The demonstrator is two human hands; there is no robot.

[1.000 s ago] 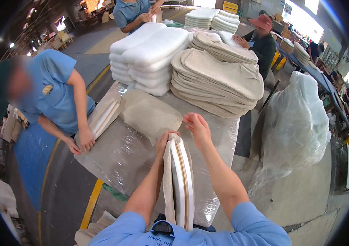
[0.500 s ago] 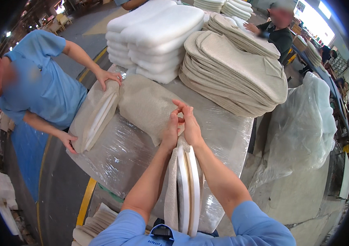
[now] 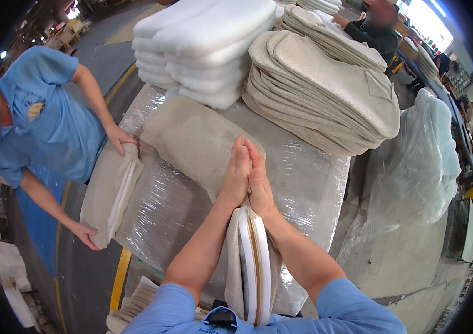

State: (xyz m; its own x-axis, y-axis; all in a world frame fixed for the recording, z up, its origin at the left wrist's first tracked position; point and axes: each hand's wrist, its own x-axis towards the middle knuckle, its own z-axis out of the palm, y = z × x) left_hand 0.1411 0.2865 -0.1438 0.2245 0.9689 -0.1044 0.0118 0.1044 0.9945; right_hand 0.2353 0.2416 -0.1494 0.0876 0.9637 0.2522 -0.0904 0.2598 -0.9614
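My left hand (image 3: 236, 177) and my right hand (image 3: 260, 189) are pressed palm to palm over the table, fingers stretched out and pointing away from me. Nothing shows between them. Below my wrists, between my forearms, a beige cushion cover (image 3: 233, 278) stands on edge against my body. White padding (image 3: 265, 267) with a tan strip down its middle shows in the cover's long opening. Just beyond my hands lies a flat beige fabric cover (image 3: 189, 139).
A co-worker on the left holds another stuffed beige cushion (image 3: 105, 195) at the edge of the plastic-wrapped table (image 3: 164, 222). White padding pieces (image 3: 203, 50) and beige covers (image 3: 314, 94) are stacked at the back. A plastic-wrapped bundle (image 3: 414, 172) stands right.
My fingers, bent and partly apart before, are now straight with the palms together. The co-worker's cushion has moved left and nearer, away from the flat cover.
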